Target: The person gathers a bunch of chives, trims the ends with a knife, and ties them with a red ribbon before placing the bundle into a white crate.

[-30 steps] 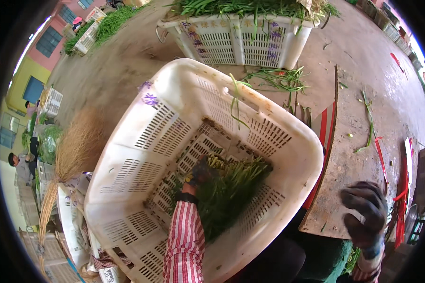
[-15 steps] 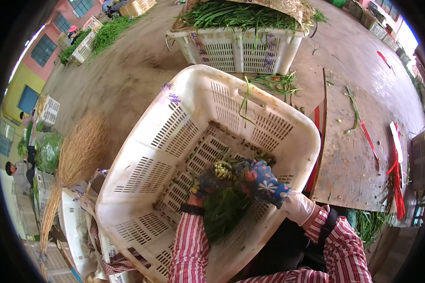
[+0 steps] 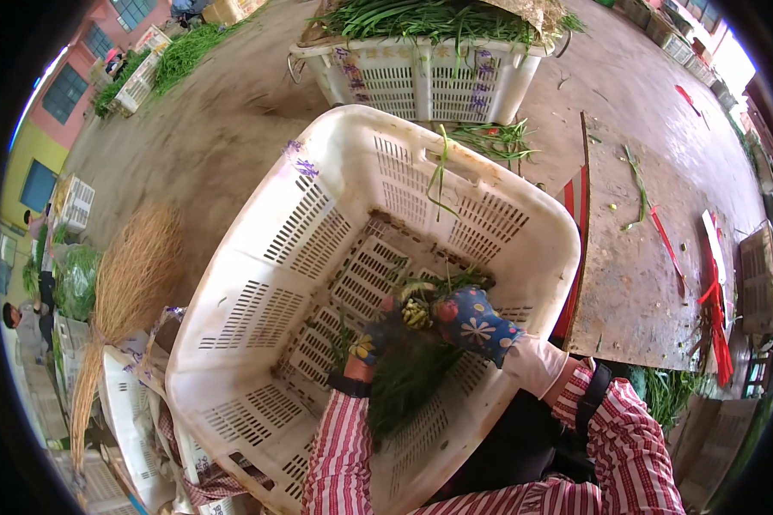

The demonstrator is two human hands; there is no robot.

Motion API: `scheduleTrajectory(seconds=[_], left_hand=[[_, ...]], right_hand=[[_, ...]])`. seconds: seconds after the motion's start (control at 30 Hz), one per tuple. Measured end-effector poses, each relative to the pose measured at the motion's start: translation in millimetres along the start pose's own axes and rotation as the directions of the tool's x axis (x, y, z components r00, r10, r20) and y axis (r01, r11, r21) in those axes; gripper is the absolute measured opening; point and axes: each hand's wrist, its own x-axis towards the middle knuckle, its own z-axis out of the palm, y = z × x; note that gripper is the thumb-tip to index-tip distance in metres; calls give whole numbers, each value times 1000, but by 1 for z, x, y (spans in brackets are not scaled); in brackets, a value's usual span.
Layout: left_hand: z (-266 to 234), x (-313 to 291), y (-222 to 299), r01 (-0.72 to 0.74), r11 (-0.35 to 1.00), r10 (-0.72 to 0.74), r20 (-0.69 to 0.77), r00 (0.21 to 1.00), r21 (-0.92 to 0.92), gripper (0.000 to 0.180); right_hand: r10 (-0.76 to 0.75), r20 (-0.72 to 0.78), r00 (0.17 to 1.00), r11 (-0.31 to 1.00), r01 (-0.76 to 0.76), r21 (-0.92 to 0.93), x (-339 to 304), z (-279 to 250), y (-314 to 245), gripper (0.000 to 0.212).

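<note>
Both hands are down inside a large white slotted plastic crate (image 3: 258, 249) that stands tilted before me. Between them is a bunch of long green leafy stalks (image 3: 412, 386), its pale stem ends pointing away from me and its leaves trailing toward me, blurred. My left hand (image 3: 378, 336), in a blue floral glove, is closed round the bunch's left side. My right hand (image 3: 474, 322), in a blue floral glove with white at the wrist, grips it from the right. The fingertips of both are partly hidden. Loose green scraps (image 3: 464, 279) lie on the crate floor beyond my hands.
A full white crate of greens (image 3: 421, 81) stands beyond. A straw broom (image 3: 137, 275) leans at the left beside more crates. On the right lies a worn board (image 3: 631, 292) with red strips (image 3: 715, 318). Other people are at the far left.
The bunch's stem ends have tipped slightly and its leaves have swung, with both hands staying on it. The whole view has shifted a little.
</note>
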Motion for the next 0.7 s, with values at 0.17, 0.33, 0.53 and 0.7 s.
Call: scheduleTrajectory(seconds=[0.17,0.33,0.53,0.7], left_hand=[[9,-15,-24,140,990,-139,48,989,-9,39],[14,-10,-20,-196,907,279,-184,942,372,43],[-20,-18,-45,248,812,-231,99,968,-529,54],[-97,-50,-73,23,491,-101,-31,994,-871,53]], right_hand=[[49,111,993,991,-62,116,19,34,4,21],[86,18,996,990,-87,108,5,17,6,10],[152,55,987,982,-157,101,2,18,11,14],[136,51,989,984,-141,110,3,17,6,18]])
